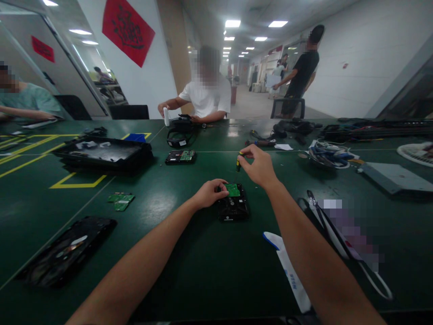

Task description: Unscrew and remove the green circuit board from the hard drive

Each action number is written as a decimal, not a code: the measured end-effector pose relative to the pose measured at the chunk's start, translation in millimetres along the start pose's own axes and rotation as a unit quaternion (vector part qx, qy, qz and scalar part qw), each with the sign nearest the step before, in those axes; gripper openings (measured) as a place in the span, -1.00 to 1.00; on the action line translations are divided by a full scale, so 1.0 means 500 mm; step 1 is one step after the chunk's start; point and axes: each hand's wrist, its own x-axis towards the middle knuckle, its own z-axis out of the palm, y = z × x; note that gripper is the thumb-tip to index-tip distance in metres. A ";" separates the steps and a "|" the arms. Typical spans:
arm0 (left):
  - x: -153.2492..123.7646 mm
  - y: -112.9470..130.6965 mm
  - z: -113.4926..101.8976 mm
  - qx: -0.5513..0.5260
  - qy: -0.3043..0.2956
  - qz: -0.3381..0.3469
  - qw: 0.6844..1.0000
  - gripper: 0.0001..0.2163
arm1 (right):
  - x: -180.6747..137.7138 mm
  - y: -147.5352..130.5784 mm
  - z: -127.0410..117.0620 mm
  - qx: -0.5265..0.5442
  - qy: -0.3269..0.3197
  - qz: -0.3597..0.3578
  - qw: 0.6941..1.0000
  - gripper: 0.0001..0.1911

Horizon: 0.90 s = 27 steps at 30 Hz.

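A black hard drive [233, 210] with a green circuit board [233, 190] on its upper part lies flat on the table before me. My left hand [211, 193] rests at its left edge, thumb and fingers closed on that side and touching the board. Above the drive's far end, my right hand [259, 164] pinches a small yellow and black screwdriver [238, 163], held upright. Its thin shaft is too faint to tell whether the tip touches the board. Near my right hand, a tiny screw [256, 187] seems to lie on the table.
Another drive [180, 156] lies farther back. At left are a loose green board [121, 201], a black casing [67, 250] and a black tray [104, 151]. Cables [329, 153], a grey metal box [395, 178], a lanyard [350, 243] and a white-blue strip [289, 271] lie right. A person [208, 97] sits opposite.
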 end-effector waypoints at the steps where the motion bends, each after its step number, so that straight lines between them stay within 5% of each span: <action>1: 0.000 0.000 0.000 -0.001 0.000 0.000 1.000 -0.84 | 0.000 0.001 0.000 0.003 0.003 0.004 1.000 -0.87; 27: 0.001 0.001 0.001 -0.002 0.002 0.009 1.000 -0.83 | -0.001 0.000 0.002 0.017 0.007 0.014 1.000 -0.85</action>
